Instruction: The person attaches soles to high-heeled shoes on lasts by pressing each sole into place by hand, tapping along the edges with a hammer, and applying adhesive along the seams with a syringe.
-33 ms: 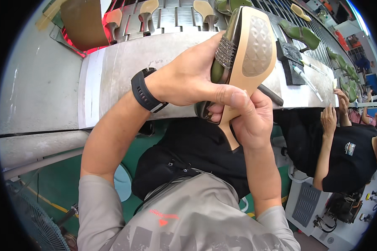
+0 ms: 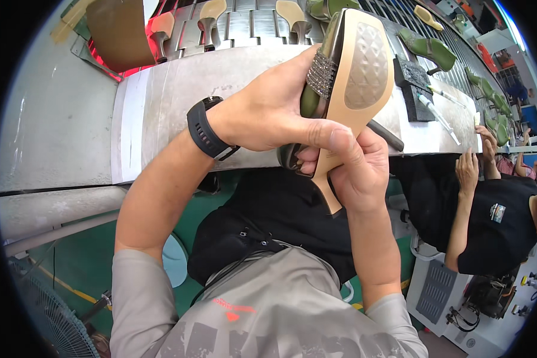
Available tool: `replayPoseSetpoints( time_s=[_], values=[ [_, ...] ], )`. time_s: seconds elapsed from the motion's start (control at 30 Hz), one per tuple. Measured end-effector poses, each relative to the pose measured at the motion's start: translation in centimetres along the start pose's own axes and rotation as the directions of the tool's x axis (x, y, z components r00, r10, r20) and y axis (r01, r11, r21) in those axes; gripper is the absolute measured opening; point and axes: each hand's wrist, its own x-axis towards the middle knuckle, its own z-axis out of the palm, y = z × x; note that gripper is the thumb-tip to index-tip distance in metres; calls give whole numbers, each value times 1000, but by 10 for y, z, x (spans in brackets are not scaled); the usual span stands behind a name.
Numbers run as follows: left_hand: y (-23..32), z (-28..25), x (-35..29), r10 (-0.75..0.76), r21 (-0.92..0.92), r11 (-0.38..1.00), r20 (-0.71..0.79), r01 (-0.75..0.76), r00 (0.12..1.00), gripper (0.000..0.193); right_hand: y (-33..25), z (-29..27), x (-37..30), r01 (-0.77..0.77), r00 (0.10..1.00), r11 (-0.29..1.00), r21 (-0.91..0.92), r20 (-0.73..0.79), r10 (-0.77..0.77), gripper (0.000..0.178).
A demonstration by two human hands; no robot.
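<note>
Head view: one shoe (image 2: 369,71) is held over the near edge of the tabletop (image 2: 172,101), its tan sole turned toward the camera and its heel pointing down toward the wearer. Left hand (image 2: 265,113): fingers clamped on the shoe, the palm at the glittering strap (image 2: 321,74) and the thumb laid across the sole's narrow part. Right hand (image 2: 364,173): fingers closed around the heel end (some are hidden behind the shoe, so their exact placement cannot be told).

Change noted: none discernible against the preceding frame; shoe and both hands match in position. Judged from that, the work in hand is at a steady two-handed hold.

Surroundings: a dark rod (image 2: 386,135), a dark block (image 2: 420,110) and a syringe (image 2: 437,117) lie to the right. Beyond the tabletop, a slatted conveyor (image 2: 247,27) carries further shoe parts (image 2: 211,12). A co-worker's hand (image 2: 468,172) is well apart.
</note>
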Motion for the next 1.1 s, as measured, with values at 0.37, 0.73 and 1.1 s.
replayPoseSetpoints(
  time_s=[0.37, 0.73, 1.1],
  values=[
    [9, 8, -3, -107, -167, 982, -87, 91, 991, 74, -8, 4, -3, -30, 999, 994, -102, -43, 26, 31],
    [6, 4, -112, 117, 433, 901, -187, -25, 975, 120, -34, 39, -4, 387, 917, 583, -715, 363, -164, 24],
    [-35, 33, -146, 323, 466, 873, -330, -144, 887, 123, -18, 42, -8, 462, 869, 590, -662, 472, -150, 26]
  ],
)
